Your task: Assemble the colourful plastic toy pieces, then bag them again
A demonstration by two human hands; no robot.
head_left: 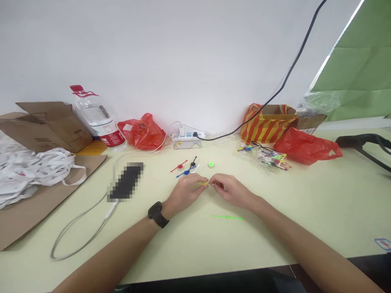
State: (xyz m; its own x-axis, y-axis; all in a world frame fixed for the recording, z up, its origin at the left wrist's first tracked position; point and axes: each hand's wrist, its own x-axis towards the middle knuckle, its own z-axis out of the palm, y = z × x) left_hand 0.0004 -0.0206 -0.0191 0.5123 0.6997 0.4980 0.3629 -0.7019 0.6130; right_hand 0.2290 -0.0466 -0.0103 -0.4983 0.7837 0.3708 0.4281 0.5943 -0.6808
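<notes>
Cardboard box (pixel 45 126) stands open at the far left of your table (pixel 305 228), with a heap of white straps (pixel 36 167) in front of it. A big water bottle (pixel 97 118) and a crumpled red bag (pixel 143 132) sit back by the wall. Nearer you, a phone (pixel 125 182) lies flat on its grey cable (pixel 79 234), well apart from your hands. Your left hand (pixel 186 191) rests on the table with thumb and forefinger pinched on a yellow piece (pixel 204 184), which sits just above the tabletop in the middle, between your two hands. Just behind that hand lie a red pin (pixel 179 167), a blue pin (pixel 185 172) and a black pin (pixel 193 162), with a green disc (pixel 211 165) a little further right. Your right hand (pixel 229 189) meets the left, its fingertips closed on the other end of the same piece; most of the piece is hidden, so you cannot read its shape. Judging by its neighbours, it is thin moulded plastic: almost weightless, fairly stiff, smooth enough to slip or flick away, and likely to bend or snap at a slender shaft. You do best with a light fingertip pinch on the thicker end. A green stick (pixel 227 217) lies loose near your right wrist. Further right are a clear bag of coloured pieces (pixel 269 158) and a second red bag (pixel 305 146).
</notes>
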